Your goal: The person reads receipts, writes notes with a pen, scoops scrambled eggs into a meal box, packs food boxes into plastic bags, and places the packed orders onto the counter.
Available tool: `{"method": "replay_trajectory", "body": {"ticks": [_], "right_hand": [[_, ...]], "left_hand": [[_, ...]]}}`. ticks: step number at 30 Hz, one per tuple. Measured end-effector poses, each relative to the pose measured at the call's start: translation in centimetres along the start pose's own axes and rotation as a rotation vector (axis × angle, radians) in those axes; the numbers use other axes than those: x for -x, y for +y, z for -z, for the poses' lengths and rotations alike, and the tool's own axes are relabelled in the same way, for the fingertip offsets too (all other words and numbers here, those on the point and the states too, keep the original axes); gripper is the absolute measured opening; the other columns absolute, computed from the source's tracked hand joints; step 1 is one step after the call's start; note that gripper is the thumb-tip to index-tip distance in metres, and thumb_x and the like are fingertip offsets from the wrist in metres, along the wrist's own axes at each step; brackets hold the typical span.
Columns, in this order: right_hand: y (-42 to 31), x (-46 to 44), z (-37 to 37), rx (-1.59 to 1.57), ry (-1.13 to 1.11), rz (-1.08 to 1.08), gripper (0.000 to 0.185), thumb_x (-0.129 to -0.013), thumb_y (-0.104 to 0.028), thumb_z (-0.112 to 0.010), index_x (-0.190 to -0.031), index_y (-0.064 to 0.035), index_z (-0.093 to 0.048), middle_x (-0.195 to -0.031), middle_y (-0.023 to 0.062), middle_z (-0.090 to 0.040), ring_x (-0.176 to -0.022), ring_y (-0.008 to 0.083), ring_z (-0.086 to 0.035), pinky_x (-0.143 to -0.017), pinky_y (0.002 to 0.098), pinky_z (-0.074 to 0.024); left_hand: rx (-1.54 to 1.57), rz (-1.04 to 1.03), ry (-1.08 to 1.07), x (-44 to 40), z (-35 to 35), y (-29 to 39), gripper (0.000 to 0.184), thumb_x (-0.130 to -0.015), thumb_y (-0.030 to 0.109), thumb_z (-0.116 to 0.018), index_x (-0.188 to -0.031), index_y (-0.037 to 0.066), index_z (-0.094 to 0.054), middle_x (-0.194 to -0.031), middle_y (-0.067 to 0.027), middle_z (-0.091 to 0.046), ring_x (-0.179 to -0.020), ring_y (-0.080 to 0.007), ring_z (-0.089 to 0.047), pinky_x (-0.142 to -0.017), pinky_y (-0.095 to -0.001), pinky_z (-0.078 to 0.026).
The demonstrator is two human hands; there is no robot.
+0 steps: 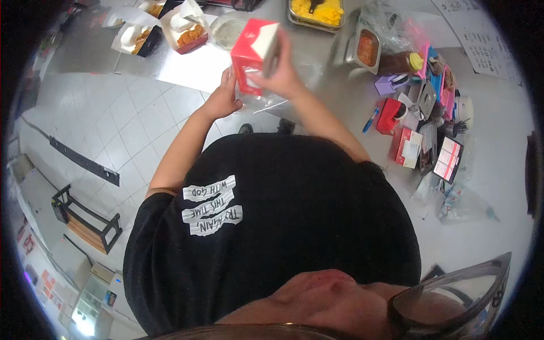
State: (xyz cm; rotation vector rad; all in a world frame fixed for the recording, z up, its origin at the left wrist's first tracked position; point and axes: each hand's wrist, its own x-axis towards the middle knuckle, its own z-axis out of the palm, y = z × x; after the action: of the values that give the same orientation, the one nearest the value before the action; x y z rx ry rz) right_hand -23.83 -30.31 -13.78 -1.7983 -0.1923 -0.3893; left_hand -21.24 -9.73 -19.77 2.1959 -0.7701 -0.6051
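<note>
Right grip holds red box, left grip near

The right hand holds a red-and-white box, the left hand just beside it.

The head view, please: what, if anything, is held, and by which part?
The right hand holds the red box by its right side as pictured; the left hand: cannot tell.
</note>
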Motion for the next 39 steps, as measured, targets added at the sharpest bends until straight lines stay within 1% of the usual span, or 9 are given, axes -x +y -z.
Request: {"method": "replay_trajectory", "body": {"ticks": [6, 11, 18, 21, 24, 27, 30, 33, 39], "right_hand": [[-0.6, 2.8, 1.5, 0.832, -0.775, -0.081, 0.107, -0.060, -0.028, -0.085, -0.149, -0.0248, -0.025, -0.139, 0.0224, -0.036, -0.128, 0.0418, -0.037, -0.108, 0.0495, -0.0306], [-1.5, 5.6, 3.9, 1.094, -0.690, -0.276, 0.103, -0.059, -0.019, -0.083, -0.146, -0.0324, -0.031, -0.139, 0.0182, -0.040, -0.130, 0.0396, -0.037, -0.107, 0.0572, -0.0263], [-0.6, 5.5, 3.4, 1.033, -0.736, -0.175, 0.107, -0.052, -0.017, -0.087, -0.144, -0.0359, -0.035, -0.146, 0.0154, -0.036, -0.135, 0.0380, -0.032, -0.108, 0.0593, -0.0244], [1.5, 6.4, 2.3, 1.124, -0.756, -0.138, 0.104, -0.059, -0.021, -0.086, -0.147, -0.0319, -0.031, -0.145, 0.0143, -0.034, -0.137, 0.0401, -0.029, -0.113, 0.0588, -0.0194], [-0.4, 7.4, 4.5, 0.863, -0.561, -0.085, 0.100, -0.058, -0.030, -0.086, -0.145, -0.0221, -0.037, -0.152, 0.0144, -0.025, -0.140, 0.0416, -0.023, -0.110, 0.0575, -0.0244], [-1.2, 9.2, 6.9, 1.160, 0.213, -0.323, 0.072, -0.069, -0.034, -0.081, -0.130, -0.0072, -0.053, -0.139, 0.0193, -0.045, -0.127, 0.0359, -0.045, -0.100, 0.0480, -0.0402], [6.3, 13.2, 14.5, 0.428, 0.053, -0.987, 0.041, -0.082, -0.033, -0.073, -0.106, -0.0012, -0.066, -0.098, 0.0141, -0.066, -0.091, 0.0197, -0.063, -0.078, 0.0346, -0.0495], [1.4, 13.8, 19.3, 0.378, 0.152, -0.941, 0.029, -0.088, -0.031, -0.065, -0.092, -0.0019, -0.068, -0.071, 0.0060, -0.065, -0.065, 0.0124, -0.060, -0.062, 0.0287, -0.0480], [-2.5, 15.9, 28.1, 0.207, 0.198, -0.727, 0.026, -0.090, -0.028, -0.064, -0.086, -0.0021, -0.065, -0.071, 0.0046, -0.064, -0.064, 0.0117, -0.059, -0.060, 0.0299, -0.0468]], "left_hand": [[0.054, -0.119, 0.184, 1.6, 3.5, -1.5, 0.098, -0.069, 0.001, -0.062, -0.151, 0.005, -0.007, -0.147, -0.0251, -0.024, -0.121, -0.0381, -0.048, -0.094, -0.0375, -0.047], [-0.057, -0.062, -0.137, 2.0, 4.1, 4.6, 0.101, -0.069, -0.003, -0.059, -0.152, 0.009, -0.003, -0.148, -0.0206, -0.028, -0.127, -0.0376, -0.044, -0.100, -0.0395, -0.044], [0.016, -0.094, -0.112, 1.6, 0.5, 4.4, 0.102, -0.071, -0.001, -0.060, -0.152, 0.010, 0.001, -0.149, -0.0198, -0.025, -0.126, -0.0404, -0.045, -0.099, -0.0406, -0.045], [-0.035, -0.067, -0.166, 1.7, 1.0, 5.4, 0.100, -0.074, 0.006, -0.066, -0.152, 0.007, -0.002, -0.145, -0.0338, -0.022, -0.106, -0.0419, -0.058, -0.092, -0.0422, -0.049], [0.152, -0.094, 0.067, 2.2, 0.4, 4.7, 0.097, -0.078, 0.013, -0.070, -0.152, 0.007, -0.007, -0.140, -0.0314, -0.033, -0.088, -0.0301, -0.062, -0.081, -0.0371, -0.052], [0.477, 0.282, 0.212, 3.2, 0.4, 7.3, 0.091, -0.081, 0.018, -0.072, -0.150, 0.001, -0.014, -0.134, -0.0265, -0.045, -0.091, -0.0272, -0.062, -0.085, -0.0386, -0.050], [0.598, 0.532, -0.137, 1.3, -0.2, 5.3, 0.057, -0.086, 0.020, -0.065, -0.136, 0.001, -0.047, -0.111, -0.0161, -0.060, -0.083, -0.0195, -0.058, -0.071, -0.0319, -0.052], [0.513, 0.346, -0.018, 0.8, 0.3, 9.4, 0.043, -0.087, 0.016, -0.059, -0.127, -0.001, -0.054, -0.076, -0.0039, -0.057, -0.060, -0.0118, -0.049, -0.058, -0.0292, -0.047], [0.617, 0.395, 0.004, -3.0, -2.6, 17.1, 0.042, -0.092, 0.012, -0.055, -0.132, 0.002, -0.051, -0.070, -0.0012, -0.048, -0.058, -0.0093, -0.047, -0.054, -0.0297, -0.054]]}}
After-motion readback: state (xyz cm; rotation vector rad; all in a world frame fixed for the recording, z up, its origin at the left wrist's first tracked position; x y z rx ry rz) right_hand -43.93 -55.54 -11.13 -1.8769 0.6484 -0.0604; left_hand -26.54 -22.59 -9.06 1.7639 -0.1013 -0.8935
